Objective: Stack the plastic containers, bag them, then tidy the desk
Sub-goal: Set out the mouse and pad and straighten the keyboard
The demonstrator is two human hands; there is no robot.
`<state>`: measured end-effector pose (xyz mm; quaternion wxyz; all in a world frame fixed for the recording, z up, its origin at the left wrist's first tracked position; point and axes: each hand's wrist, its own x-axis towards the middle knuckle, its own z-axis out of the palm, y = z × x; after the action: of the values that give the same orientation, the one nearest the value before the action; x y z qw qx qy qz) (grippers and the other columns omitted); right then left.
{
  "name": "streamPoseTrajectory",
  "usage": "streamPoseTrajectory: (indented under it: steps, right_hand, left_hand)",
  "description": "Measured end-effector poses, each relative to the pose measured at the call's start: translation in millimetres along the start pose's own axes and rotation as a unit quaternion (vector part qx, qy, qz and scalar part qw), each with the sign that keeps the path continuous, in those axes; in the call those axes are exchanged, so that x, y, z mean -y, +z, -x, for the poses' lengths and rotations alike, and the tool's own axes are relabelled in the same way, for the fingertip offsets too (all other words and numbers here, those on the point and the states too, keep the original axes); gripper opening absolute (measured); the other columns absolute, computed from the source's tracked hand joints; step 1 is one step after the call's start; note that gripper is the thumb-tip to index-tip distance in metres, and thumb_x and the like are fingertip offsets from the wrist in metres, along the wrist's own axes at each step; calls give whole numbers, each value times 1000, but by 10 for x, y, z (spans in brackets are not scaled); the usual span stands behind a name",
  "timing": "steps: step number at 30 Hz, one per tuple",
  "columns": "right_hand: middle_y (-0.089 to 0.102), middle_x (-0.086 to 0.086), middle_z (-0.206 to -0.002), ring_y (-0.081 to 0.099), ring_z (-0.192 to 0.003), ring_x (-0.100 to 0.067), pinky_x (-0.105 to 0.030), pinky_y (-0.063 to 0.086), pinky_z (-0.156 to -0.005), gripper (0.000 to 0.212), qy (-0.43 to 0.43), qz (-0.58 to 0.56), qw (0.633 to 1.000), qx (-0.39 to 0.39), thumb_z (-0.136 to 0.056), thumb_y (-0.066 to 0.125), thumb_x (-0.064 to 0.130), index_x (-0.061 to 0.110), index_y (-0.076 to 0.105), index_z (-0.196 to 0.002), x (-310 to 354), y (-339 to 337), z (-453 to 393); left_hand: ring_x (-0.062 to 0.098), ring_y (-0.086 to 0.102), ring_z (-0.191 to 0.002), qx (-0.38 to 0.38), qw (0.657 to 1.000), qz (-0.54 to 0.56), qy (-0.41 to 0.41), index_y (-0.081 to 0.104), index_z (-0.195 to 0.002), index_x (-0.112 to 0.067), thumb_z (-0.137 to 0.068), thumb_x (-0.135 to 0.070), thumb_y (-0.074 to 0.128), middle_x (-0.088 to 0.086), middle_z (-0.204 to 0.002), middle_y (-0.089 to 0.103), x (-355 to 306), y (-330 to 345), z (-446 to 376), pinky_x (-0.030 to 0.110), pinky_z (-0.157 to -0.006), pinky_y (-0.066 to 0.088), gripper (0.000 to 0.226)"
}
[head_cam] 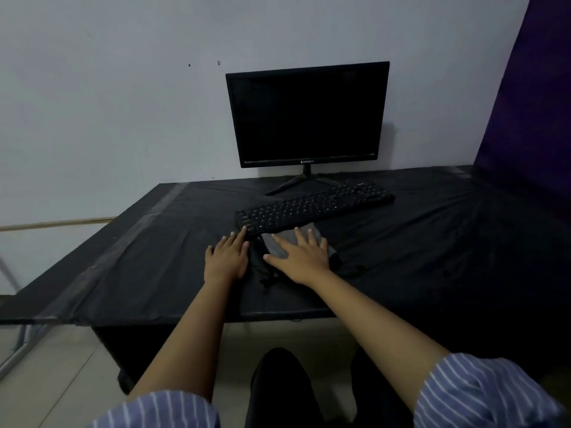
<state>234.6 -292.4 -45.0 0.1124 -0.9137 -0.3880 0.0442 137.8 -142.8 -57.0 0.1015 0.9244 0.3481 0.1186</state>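
A grey cloth (276,245) lies on the black-covered desk (432,242), just in front of the black keyboard (312,206). My right hand (299,256) lies flat on the cloth with fingers spread. My left hand (227,257) rests flat on the desk beside it, fingertips touching the keyboard's near left corner. A dark crumpled item (262,268), possibly a bag, sits between my hands. No plastic containers are in view.
A black monitor (307,114) stands switched off against the white wall behind the keyboard. A purple panel (525,88) rises at the right. The desk's front edge (154,318) runs below my forearms, with tiled floor (61,381) underneath.
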Motion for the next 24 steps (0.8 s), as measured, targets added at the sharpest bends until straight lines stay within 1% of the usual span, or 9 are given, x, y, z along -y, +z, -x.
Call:
streamPoseTrajectory:
  steps: [3, 6, 10, 14, 16, 19, 24]
  right_hand:
    - [-1, -2, -164, -5, -151, -30, -51, -1, -118, 64, 1, -5, 1000, 1, -91, 26, 71, 50, 12, -150, -33, -25, -25]
    - [5, -1, -164, 1, -151, -26, -48, 5, -118, 58, 3, -21, 1000, -10, -96, 27, 62, 46, 18, -151, -95, -66, -61]
    - [21, 1, -161, 15, -149, -23, -41, 19, -116, 54, 12, -27, 998, -61, -100, 30, 54, 35, 30, -150, -286, -125, -95]
    - [37, 0, -155, 28, -144, -23, -39, 28, -111, 49, -11, -33, 995, -98, -102, 35, 45, 24, 43, -145, -331, -120, -109]
    - [41, 1, -152, 32, -142, -22, -38, 30, -110, 47, -18, -40, 993, -105, -102, 36, 43, 23, 46, -142, -298, -109, -110]
    - [43, 2, -150, 33, -141, -21, -36, 31, -110, 46, -42, -44, 993, -102, -102, 37, 43, 24, 47, -142, -184, -85, -92]
    - [44, 3, -150, 34, -142, -20, -35, 31, -110, 47, -121, -40, 986, -104, -101, 38, 43, 24, 47, -143, 85, 52, 10]
  left_hand:
    - [17, 12, -149, 6, 1000, -3, 2, 7, -153, -36, -104, -40, 19, -3, -161, 16, 14, -5, -13, 43, -119, 9, 51]
    - [17, 12, -149, 7, 1000, 1, 2, 8, -153, -36, -104, -40, 19, -3, -161, 16, 15, -15, -5, 43, -119, 8, 51]
    - [17, 12, -149, 8, 1000, 4, 5, 9, -153, -36, -104, -40, 19, -3, -161, 16, 20, -20, 14, 43, -119, 8, 50]
    - [16, 12, -149, 9, 1000, 11, 3, 9, -153, -36, -104, -41, 16, -4, -161, 16, -1, -33, 22, 43, -120, 8, 50]
    - [17, 12, -149, 10, 1000, 14, 2, 9, -153, -35, -104, -41, 13, -4, -161, 15, -6, -40, 33, 44, -120, 8, 50]
    - [20, 13, -149, 9, 1000, -17, 20, 6, -154, -32, -103, -32, 10, -1, -161, 15, 3, -51, 46, 47, -119, 11, 51]
    - [20, 15, -149, 8, 1000, -6, 17, 6, -154, -30, -103, -29, 8, -1, -161, 19, 3, -73, 44, 46, -118, 12, 51]
